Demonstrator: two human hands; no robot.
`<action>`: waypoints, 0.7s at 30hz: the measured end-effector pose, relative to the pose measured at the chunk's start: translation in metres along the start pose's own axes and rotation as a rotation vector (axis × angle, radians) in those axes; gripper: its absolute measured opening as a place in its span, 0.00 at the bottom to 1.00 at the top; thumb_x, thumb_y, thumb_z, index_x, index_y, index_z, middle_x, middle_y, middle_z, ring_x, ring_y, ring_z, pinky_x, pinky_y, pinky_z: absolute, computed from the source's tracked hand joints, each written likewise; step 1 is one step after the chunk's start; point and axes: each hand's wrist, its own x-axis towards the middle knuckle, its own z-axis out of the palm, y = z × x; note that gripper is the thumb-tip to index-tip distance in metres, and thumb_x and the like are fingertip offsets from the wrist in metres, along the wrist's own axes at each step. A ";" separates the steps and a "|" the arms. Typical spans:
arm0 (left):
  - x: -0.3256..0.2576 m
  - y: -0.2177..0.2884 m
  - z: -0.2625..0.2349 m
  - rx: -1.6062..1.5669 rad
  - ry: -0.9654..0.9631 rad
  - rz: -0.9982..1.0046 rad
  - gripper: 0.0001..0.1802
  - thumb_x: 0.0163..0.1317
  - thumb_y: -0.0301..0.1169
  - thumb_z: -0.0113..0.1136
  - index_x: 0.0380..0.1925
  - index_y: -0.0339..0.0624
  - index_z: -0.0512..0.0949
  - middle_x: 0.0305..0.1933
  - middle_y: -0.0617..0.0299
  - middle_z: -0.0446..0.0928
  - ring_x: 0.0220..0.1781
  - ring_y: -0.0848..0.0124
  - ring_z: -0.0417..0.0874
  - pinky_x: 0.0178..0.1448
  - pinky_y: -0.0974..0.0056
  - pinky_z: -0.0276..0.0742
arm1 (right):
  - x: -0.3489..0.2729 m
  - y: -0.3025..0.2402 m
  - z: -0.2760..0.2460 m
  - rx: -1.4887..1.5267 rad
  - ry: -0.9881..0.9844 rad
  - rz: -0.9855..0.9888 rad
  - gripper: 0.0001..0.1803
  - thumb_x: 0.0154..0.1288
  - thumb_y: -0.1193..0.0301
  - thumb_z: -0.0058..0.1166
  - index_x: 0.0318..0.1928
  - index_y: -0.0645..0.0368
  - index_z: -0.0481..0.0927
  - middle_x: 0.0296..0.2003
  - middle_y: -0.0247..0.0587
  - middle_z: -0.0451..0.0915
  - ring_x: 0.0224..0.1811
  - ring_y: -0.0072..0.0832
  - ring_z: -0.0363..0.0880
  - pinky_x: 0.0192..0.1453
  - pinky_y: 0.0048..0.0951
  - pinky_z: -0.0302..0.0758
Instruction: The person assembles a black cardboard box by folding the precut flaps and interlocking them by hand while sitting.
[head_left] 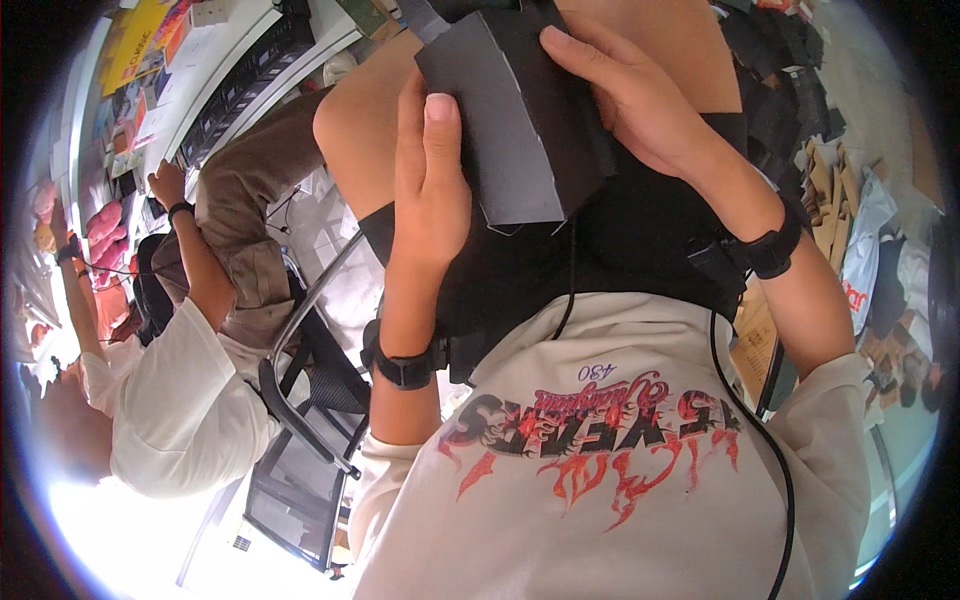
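A black folded-card box (505,130) is held above my lap at the top of the view, with its flaps spread at the upper end. My left hand (432,185) presses against the box's left side, thumb upright along it and the other fingers mostly hidden. From the right, my right hand (640,95) grips the box, its thumb on the upper edge and its other fingers partly hidden behind. The box's lower end is angled toward me. What is inside cannot be seen.
A co-worker in a white shirt (190,410) sits at my left beside a metal-framed chair (310,440). Shelving with black crates (250,85) stands at the upper left. Black card pieces (785,60) lie in a pile at the right, above brown cardboard (825,195) and a white plastic bag (868,235).
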 end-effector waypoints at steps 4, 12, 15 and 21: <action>-0.001 -0.003 0.002 -0.056 -0.037 -0.170 0.33 0.80 0.51 0.39 0.66 0.29 0.66 0.58 0.55 0.74 0.59 0.69 0.73 0.67 0.66 0.66 | -0.004 0.010 -0.015 -0.244 0.143 0.130 0.31 0.76 0.54 0.54 0.68 0.65 0.69 0.58 0.41 0.78 0.59 0.29 0.75 0.66 0.28 0.69; 0.003 0.003 0.004 -0.228 -0.058 -0.079 0.38 0.69 0.38 0.64 0.69 0.29 0.59 0.60 0.53 0.73 0.59 0.68 0.75 0.65 0.65 0.71 | -0.009 0.011 0.002 -0.546 0.090 -0.104 0.27 0.79 0.53 0.46 0.62 0.65 0.73 0.53 0.39 0.78 0.54 0.23 0.75 0.57 0.26 0.72; 0.004 0.003 0.006 -0.228 -0.023 -0.092 0.44 0.60 0.35 0.73 0.69 0.29 0.58 0.59 0.50 0.73 0.59 0.67 0.77 0.63 0.62 0.74 | -0.009 0.010 0.003 -0.433 0.061 -0.112 0.28 0.78 0.52 0.48 0.61 0.65 0.73 0.53 0.39 0.78 0.55 0.22 0.74 0.57 0.27 0.72; -0.001 0.003 0.008 -0.071 -0.103 -0.123 0.38 0.60 0.34 0.73 0.62 0.29 0.62 0.55 0.51 0.75 0.56 0.68 0.78 0.62 0.63 0.75 | -0.008 0.007 0.001 -0.412 -0.089 -0.082 0.37 0.70 0.53 0.60 0.67 0.68 0.65 0.58 0.45 0.74 0.62 0.29 0.72 0.68 0.32 0.68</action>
